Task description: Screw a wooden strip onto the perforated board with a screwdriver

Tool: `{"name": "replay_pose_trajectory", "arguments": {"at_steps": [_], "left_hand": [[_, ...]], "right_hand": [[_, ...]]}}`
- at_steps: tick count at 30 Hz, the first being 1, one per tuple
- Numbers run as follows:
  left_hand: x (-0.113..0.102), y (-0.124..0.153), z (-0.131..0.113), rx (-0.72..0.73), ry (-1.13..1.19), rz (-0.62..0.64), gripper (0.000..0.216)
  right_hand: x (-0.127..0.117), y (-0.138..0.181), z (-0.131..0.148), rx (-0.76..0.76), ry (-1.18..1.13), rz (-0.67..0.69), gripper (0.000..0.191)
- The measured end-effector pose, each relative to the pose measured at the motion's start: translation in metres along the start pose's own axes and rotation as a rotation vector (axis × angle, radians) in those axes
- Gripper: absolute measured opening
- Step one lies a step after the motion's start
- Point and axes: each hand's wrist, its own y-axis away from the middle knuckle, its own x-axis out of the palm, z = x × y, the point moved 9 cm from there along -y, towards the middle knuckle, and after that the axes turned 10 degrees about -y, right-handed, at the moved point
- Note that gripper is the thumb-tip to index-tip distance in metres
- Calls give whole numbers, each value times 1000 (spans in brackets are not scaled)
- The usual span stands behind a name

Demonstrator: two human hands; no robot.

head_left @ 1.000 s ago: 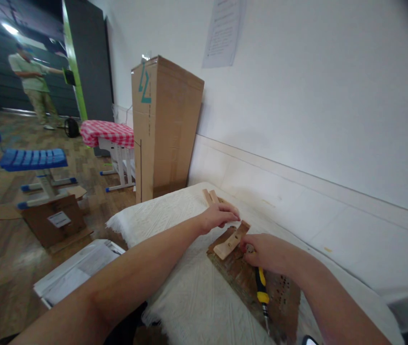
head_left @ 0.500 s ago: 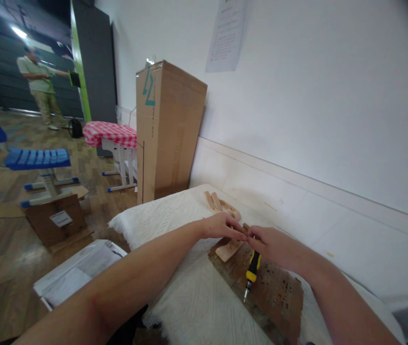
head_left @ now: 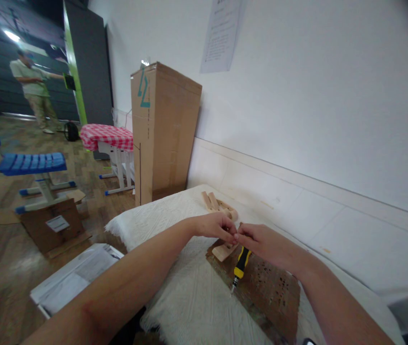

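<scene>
My right hand (head_left: 261,243) grips the handle end of a yellow and black screwdriver (head_left: 239,268), whose tip points down toward me over a brown perforated board (head_left: 275,292). My left hand (head_left: 215,225) is pinched closed, fingertips meeting the right hand's fingertips; whatever small thing lies between them is hidden. Just under the hands a pale wooden piece (head_left: 222,251) lies on the board's far corner. More wooden pieces (head_left: 218,205) lie behind the left hand.
The board rests on a white textured cloth (head_left: 175,287) covering a table against the wall. A tall cardboard box (head_left: 160,129) stands beyond it. On the floor are a small box (head_left: 51,225), papers (head_left: 74,275), a blue bench (head_left: 33,163) and a checked table (head_left: 106,134). A person (head_left: 31,86) stands far off.
My hands came together above the wooden piece. The right hand lifted the screwdriver off the board and swung it left, its tip now pointing down toward me.
</scene>
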Motion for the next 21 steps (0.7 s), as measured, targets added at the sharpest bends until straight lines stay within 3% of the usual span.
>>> {"name": "replay_pose_trajectory", "arguments": {"at_steps": [3,8,11,16,21], "left_hand": [[-4,4,2,-37,40,2,12],[-1,3,12,-92,103,32,11],[3,2,16,-108,154,49,15],[3,4,16,-132,107,58,20],[2,7,14,-129,85,77,23]], "right_hand": [[-22,5,-1,22,32,-114,35],[-76,24,-1,59,89,-494,40],[-91,34,5,38,97,-658,39],[-98,45,15,12,79,-787,35],[-94,44,26,-76,78,-781,32]]}}
